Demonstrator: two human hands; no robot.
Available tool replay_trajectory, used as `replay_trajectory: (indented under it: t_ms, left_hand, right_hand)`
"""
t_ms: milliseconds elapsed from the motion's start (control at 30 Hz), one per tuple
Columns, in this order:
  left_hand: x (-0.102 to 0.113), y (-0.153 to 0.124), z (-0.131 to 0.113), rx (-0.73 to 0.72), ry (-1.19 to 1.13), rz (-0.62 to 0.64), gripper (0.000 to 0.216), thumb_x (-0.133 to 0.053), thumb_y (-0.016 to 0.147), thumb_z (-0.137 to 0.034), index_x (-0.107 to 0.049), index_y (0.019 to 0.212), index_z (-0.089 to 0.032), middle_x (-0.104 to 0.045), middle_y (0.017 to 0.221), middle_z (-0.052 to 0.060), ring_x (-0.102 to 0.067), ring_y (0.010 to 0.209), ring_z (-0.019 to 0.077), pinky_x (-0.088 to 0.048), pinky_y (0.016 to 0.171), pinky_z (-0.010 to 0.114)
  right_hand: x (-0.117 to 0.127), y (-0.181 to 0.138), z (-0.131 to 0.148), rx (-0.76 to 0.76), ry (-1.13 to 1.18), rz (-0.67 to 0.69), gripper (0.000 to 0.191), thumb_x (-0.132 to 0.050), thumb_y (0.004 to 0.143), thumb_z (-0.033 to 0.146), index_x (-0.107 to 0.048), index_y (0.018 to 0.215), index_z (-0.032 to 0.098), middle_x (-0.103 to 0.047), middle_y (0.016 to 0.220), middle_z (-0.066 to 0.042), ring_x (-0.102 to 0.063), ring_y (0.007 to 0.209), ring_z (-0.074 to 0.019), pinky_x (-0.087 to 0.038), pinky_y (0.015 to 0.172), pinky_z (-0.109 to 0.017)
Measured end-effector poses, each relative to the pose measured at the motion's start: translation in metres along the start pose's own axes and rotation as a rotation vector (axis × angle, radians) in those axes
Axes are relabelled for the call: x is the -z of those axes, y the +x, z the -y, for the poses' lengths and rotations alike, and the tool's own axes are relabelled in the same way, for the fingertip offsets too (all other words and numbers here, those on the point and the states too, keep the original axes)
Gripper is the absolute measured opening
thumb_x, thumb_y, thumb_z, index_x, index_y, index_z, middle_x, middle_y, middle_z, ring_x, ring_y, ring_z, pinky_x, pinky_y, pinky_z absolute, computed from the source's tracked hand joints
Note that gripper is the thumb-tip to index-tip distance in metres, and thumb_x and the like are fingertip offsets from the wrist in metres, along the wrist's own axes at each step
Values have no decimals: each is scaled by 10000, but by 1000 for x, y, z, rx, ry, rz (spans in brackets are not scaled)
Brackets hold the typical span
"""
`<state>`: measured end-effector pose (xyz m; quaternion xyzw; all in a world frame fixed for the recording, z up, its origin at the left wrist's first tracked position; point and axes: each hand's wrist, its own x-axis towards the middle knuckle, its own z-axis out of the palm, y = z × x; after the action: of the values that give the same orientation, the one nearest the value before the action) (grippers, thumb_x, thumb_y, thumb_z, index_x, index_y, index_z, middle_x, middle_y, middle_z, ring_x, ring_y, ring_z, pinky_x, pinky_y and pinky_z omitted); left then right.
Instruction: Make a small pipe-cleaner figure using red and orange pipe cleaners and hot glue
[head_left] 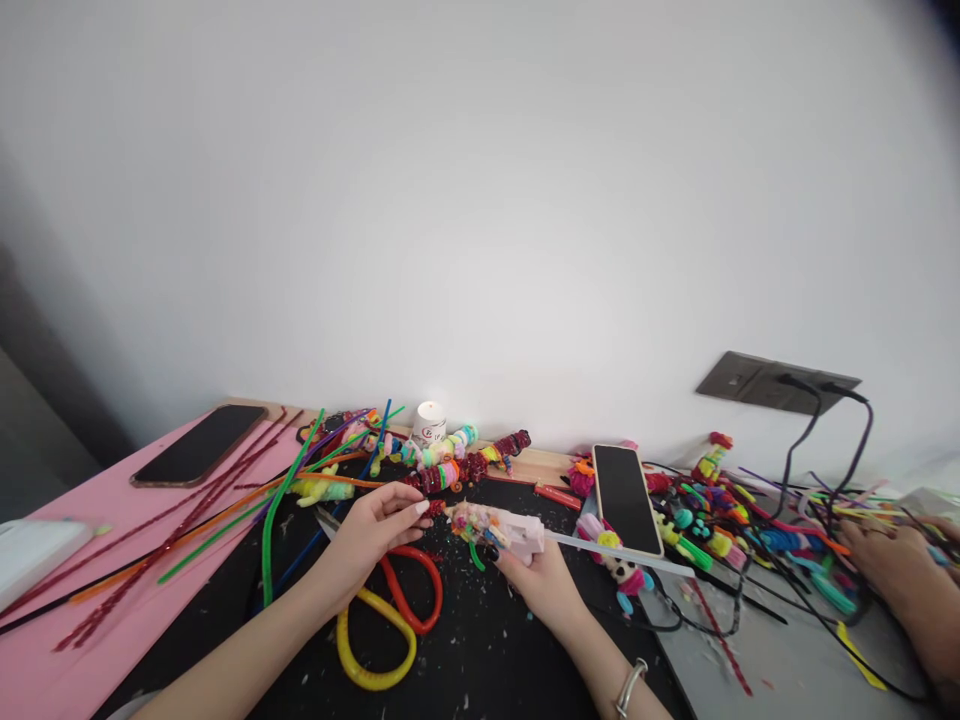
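My right hand (541,582) grips a pale pink hot glue gun (517,533) whose nozzle points left, over the black mat (480,650). A clear glue stick (622,553) sticks out of the gun's back to the right. My left hand (373,533) pinches a small dark red pipe-cleaner piece (437,507) at the gun's tip, where a small multicoloured pipe-cleaner figure (474,522) sits. Under my left hand lie scissors with red and yellow handles (395,612).
Long pipe cleaners (225,520) fan across the pink sheet (75,650) on the left, beside a dark phone (199,445). Finished figures (457,462) and a small white jar (429,422) line the wall. A second phone (626,498) lies to the right. Another person's hand (892,565) rests among craft bits; cables run to a wall socket (776,382).
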<state>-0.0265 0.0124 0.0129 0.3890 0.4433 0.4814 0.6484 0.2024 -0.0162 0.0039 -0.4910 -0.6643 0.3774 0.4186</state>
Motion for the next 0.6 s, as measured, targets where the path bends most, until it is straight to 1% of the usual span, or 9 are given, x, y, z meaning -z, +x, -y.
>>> replay_trajectory:
  t_ms: [100,267,333,500,600]
  left_hand:
    - [1,0,1,-24,31,0,290,-793,659,-353,-627,810,-170,-658,760,-10,-660,736,132,-538,676,220]
    - [3,3,4,-52,74,17,269,-774,682,-347,-623,819,-172,-658,776,-5,-658,750,138,-535,682,224]
    - [4,2,5,-56,90,21,266,-767,689,-349,-622,823,-172,-658,778,-2,-657,753,141,-534,682,226]
    - [5,1,5,-84,137,25,255,-763,685,-346,-626,820,-178,-648,768,-9,-635,737,139,-540,689,239]
    - [5,0,4,-96,156,22,250,-758,682,-349,-629,817,-182,-653,773,-4,-633,741,149,-546,699,255]
  right_hand:
    - [-1,0,-2,-22,-39,5,262,-571,736,200,-730,939,153,-720,784,-37,-615,637,-186,-510,599,-275]
    - [-1,0,-2,1,-15,15,291,-570,751,196,-724,997,177,-736,920,-48,-652,775,-220,-531,713,-311]
    - [-1,0,-1,11,-5,24,302,-568,756,191,-720,1017,189,-735,948,-47,-656,802,-223,-533,734,-316]
    - [-1,0,-1,26,13,25,310,-567,762,191,-715,1035,195,-737,897,-34,-658,760,-212,-541,704,-307]
    - [-1,0,0,15,-15,4,309,-576,767,205,-711,1044,184,-736,905,-40,-657,764,-215,-542,705,-312]
